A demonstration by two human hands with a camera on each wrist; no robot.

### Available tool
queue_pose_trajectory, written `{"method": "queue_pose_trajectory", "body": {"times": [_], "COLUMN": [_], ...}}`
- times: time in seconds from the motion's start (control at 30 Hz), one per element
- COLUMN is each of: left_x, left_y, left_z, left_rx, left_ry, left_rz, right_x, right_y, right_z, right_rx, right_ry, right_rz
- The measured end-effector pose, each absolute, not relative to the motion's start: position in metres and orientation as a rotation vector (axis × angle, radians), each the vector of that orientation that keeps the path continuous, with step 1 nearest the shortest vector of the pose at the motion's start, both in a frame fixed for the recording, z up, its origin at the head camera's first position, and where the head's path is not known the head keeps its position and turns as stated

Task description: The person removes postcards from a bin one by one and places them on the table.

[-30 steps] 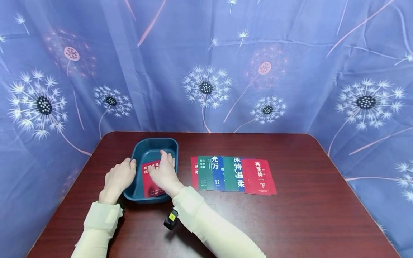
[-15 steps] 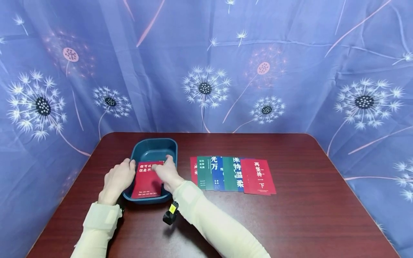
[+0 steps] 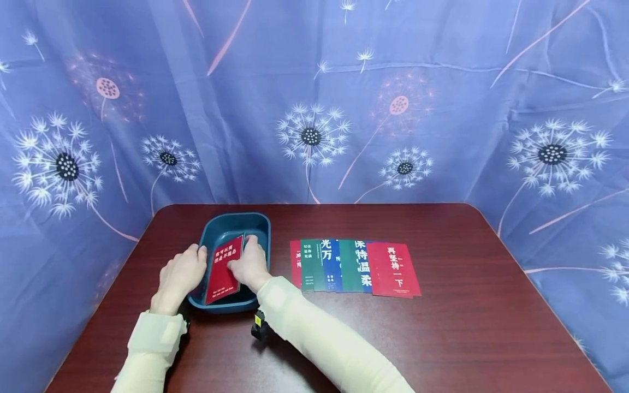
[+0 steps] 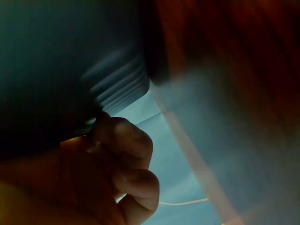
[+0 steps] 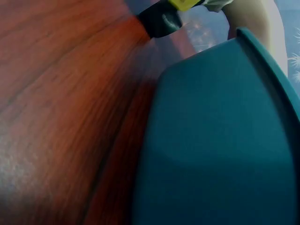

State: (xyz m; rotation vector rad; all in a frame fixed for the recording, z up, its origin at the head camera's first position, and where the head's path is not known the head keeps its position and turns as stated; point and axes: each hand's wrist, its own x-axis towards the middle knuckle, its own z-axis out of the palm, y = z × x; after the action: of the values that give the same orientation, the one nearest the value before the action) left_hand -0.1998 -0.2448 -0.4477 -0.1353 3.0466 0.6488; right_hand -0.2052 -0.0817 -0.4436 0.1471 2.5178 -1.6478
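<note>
Head view: red card (image 3: 222,275) tilted inside teal tray (image 3: 238,214), long axis running near to far. Right hand (image 3: 249,267), nearer, pinches its right edge; left hand (image 3: 181,277) grips the tray's left rim.

My right hand (image 3: 249,266) grips a red card (image 3: 223,271) tilted inside the teal tray (image 3: 236,222); my left hand (image 3: 180,277) holds its left rim. Rightward, overlapping cards (image 3: 350,267) lie on the brown table (image 3: 472,322) before a dandelion-print curtain (image 3: 245,136).
</note>
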Motion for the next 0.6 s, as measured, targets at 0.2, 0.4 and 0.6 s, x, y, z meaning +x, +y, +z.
{"method": "queue_pose_trajectory", "body": {"times": [0.2,0.4,0.6], "left_x": [-0.199,-0.200,-0.200], "left_y": [-0.245,-0.245,-0.245], "left_z": [-0.447,-0.446,-0.448], "left_rx": [-0.133,-0.143,-0.143], "left_ry": [3.061,3.057,3.049], "left_rz": [0.658,0.646,0.643], "right_x": [-0.204,-0.203,-0.203], "right_y": [-0.081,-0.075,-0.064], "right_z": [-0.441,-0.431,-0.422], "right_rx": [0.063,-0.093,-0.248], "right_ry": [2.653,2.700,2.834], "right_rz": [-1.548,-1.536,-1.385]}}
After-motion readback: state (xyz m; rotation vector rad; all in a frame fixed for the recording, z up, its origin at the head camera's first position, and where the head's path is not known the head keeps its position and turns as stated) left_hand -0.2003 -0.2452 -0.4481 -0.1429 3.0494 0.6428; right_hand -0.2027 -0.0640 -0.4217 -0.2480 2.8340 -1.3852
